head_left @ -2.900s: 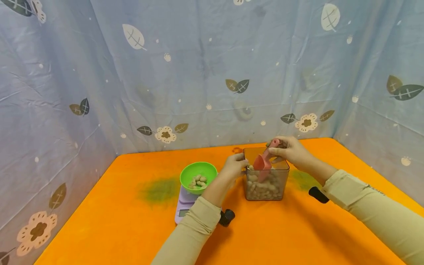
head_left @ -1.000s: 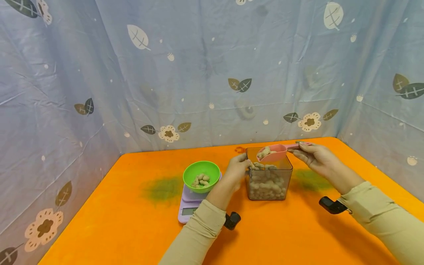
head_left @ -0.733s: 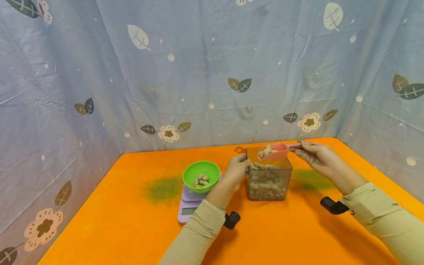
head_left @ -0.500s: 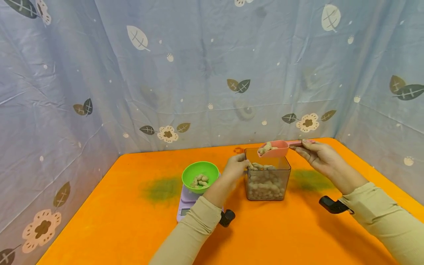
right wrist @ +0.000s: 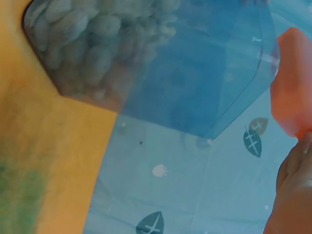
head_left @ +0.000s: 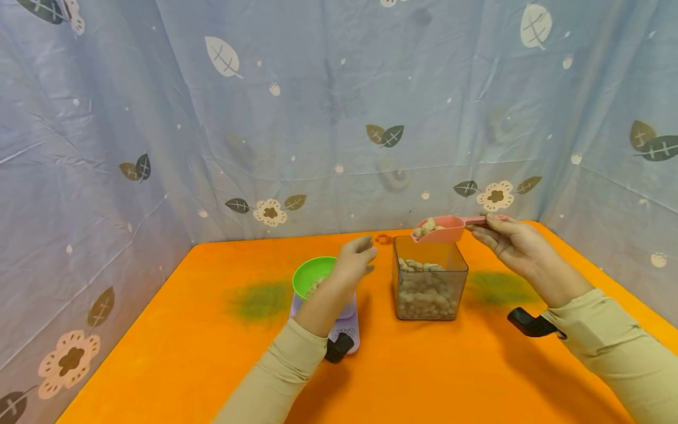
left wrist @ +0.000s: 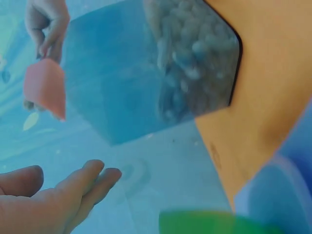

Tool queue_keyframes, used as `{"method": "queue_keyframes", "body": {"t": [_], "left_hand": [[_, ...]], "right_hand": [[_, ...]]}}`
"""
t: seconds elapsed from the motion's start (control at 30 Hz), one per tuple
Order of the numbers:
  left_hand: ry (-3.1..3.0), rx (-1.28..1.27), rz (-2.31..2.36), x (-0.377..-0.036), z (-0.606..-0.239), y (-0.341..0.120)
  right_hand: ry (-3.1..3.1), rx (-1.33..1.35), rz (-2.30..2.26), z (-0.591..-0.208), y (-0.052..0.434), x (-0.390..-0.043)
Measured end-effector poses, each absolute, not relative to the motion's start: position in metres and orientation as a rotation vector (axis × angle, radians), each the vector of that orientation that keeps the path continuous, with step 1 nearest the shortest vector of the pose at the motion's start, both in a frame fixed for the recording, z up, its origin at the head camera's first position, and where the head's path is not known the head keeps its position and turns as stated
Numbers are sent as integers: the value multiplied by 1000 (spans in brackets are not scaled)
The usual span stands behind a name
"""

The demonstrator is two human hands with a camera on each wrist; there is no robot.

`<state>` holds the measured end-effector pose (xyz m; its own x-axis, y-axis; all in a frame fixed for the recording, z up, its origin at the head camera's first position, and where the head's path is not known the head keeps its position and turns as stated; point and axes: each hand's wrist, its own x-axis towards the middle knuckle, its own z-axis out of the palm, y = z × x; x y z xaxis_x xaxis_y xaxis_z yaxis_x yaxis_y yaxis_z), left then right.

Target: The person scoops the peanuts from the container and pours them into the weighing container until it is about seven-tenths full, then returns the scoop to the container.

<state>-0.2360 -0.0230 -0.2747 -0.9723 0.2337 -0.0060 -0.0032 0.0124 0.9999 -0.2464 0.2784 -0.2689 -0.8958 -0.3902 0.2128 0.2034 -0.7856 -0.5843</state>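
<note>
From my head, I see the clear box (head_left: pixel 447 253) standing upright on the orange table (head_left: pixel 413 371), a heap of peanuts (head_left: pixel 426 303) filling its lower part; above the box I hold the pink scoop (head_left: pixel 449 232), roughly level, with a few more peanuts lying in its cup; my right hand (head_left: pixel 521 247), to the right of the box, pinches the handle between thumb and fingers; my left hand (head_left: pixel 346 265) is to the left of the box and apart from it, released, fingers loosely extended and holding nothing; behind that hand, further left of the box, the green bowl (head_left: pixel 307 274) sits on the purple scale (head_left: pixel 350 325), some peanuts inside it and partly hidden by my arm; the patterned curtain (head_left: pixel 318 118) hangs behind the box.

From my left wrist, my thumb and fingers show spread apart, well clear of the box; the blurred green edge at the bottom seems to be the bowl's.

From my right wrist, the scoop shows beside the box's upper end; my fingers meet its handle, the grip partly cut off by the frame.
</note>
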Motion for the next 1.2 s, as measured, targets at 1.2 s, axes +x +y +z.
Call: {"method": "queue_keyframes", "body": {"t": [1.2], "left_hand": [[2601,81,1810,-232,-291,-139]], "right_hand": [[951,-364,-2645,-255,203,-251]]}}
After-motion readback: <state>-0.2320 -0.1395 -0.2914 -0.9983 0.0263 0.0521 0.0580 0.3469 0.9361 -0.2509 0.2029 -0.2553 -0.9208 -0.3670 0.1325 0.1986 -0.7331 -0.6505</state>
